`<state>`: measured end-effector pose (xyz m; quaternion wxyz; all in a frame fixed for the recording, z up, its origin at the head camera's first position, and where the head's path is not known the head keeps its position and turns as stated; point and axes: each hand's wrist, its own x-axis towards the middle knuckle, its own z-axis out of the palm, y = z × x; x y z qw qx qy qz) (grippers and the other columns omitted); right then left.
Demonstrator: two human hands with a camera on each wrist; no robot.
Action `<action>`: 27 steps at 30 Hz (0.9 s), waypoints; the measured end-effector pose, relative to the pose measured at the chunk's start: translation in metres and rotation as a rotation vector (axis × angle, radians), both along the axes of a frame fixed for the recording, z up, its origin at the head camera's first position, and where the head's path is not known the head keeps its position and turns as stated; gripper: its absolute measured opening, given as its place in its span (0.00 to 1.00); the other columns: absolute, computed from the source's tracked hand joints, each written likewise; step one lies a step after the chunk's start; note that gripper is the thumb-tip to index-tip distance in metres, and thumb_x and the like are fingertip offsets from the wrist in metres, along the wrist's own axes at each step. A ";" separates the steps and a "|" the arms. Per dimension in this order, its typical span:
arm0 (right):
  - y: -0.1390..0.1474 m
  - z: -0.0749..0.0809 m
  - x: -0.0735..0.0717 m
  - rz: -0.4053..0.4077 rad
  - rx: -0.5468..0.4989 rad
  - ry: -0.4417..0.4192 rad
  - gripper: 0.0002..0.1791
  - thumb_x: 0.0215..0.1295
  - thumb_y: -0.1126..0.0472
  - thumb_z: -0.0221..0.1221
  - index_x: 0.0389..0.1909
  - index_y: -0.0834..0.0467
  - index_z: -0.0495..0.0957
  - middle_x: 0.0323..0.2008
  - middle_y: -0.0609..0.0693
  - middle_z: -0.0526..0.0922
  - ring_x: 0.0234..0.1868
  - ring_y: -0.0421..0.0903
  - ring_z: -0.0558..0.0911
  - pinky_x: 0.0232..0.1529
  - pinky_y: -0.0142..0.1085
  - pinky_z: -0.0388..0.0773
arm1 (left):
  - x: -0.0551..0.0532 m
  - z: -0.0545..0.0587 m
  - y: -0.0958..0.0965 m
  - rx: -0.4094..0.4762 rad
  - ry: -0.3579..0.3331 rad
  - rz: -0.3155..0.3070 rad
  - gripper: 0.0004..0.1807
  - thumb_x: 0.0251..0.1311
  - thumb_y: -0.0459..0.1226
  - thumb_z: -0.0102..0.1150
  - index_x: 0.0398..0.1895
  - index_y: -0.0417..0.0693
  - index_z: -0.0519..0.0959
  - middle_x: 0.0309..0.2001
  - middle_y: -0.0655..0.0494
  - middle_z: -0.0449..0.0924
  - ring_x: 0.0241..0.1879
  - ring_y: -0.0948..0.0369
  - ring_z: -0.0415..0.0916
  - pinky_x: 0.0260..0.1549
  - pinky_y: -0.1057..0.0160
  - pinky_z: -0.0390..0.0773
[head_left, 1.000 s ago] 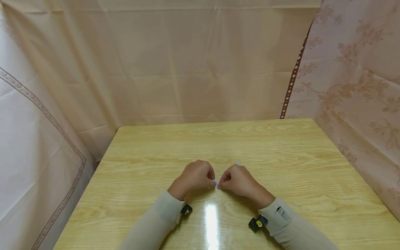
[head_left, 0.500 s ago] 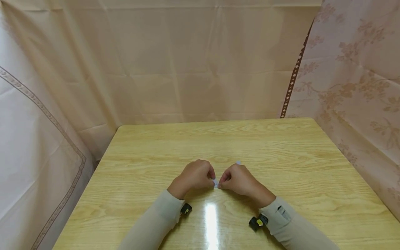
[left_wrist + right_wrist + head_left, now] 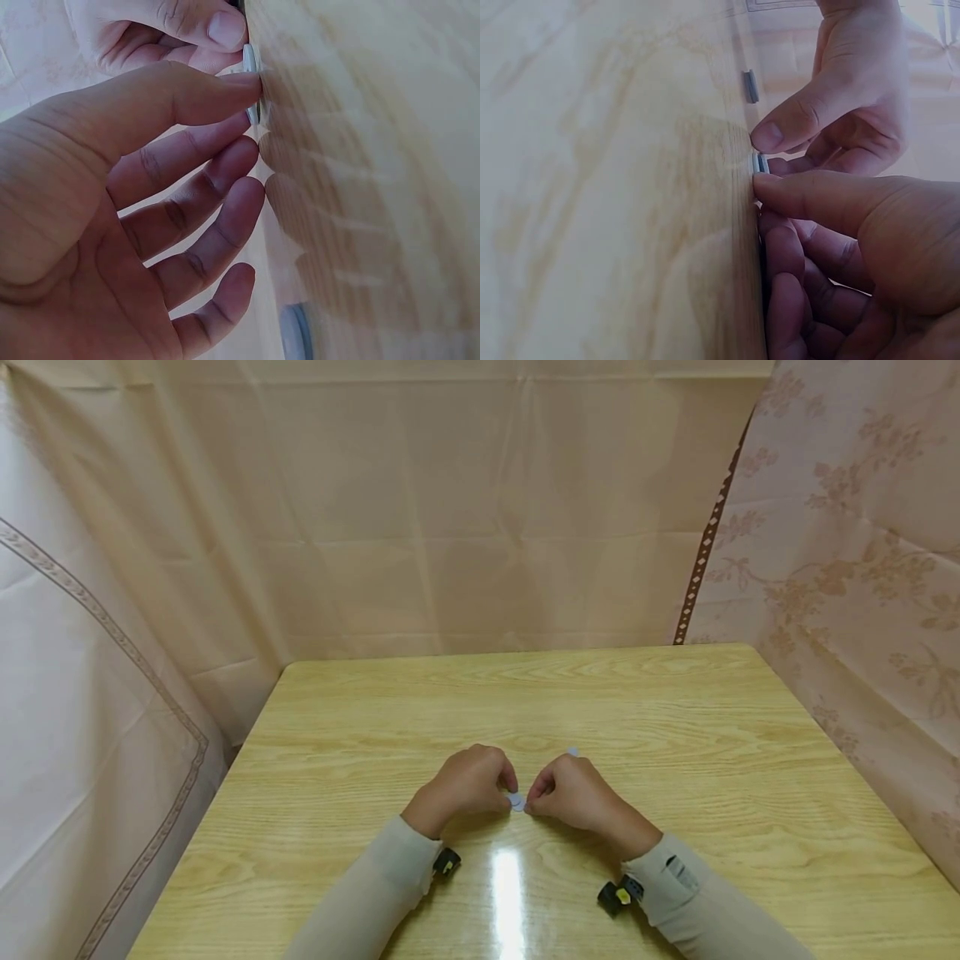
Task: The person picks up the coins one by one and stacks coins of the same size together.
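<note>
Between the hands, two pale coin-sized discs overlap on the table in the head view. My left hand pinches at them from the left with thumb and index finger. In the left wrist view a disc shows edge-on beside that thumb, the other fingers loosely bent. From the opposite side my right hand has its thumb and index fingertips at the discs' near right edge. The right wrist view shows the disc edges between both thumbs, with the right hand's other fingers curled beneath.
Another pale disc lies just beyond the right hand. In the left wrist view a grey disc sits farther along the wood-grain table. Beige curtains hang behind the table, with patterned cloth at the right.
The pale discs between the fingers show more plainly now, one overlapping the other. The right fingertips have shifted very slightly right; both arms stay almost still.
</note>
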<state>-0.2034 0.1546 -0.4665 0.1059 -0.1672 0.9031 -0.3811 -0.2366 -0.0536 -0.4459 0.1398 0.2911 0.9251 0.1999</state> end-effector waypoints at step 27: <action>-0.001 -0.003 0.001 -0.013 0.008 0.034 0.07 0.59 0.56 0.75 0.23 0.48 0.88 0.23 0.37 0.87 0.26 0.37 0.80 0.29 0.32 0.78 | 0.001 -0.002 0.002 0.011 -0.004 -0.006 0.06 0.51 0.36 0.75 0.31 0.58 0.89 0.36 0.67 0.85 0.31 0.65 0.74 0.30 0.66 0.76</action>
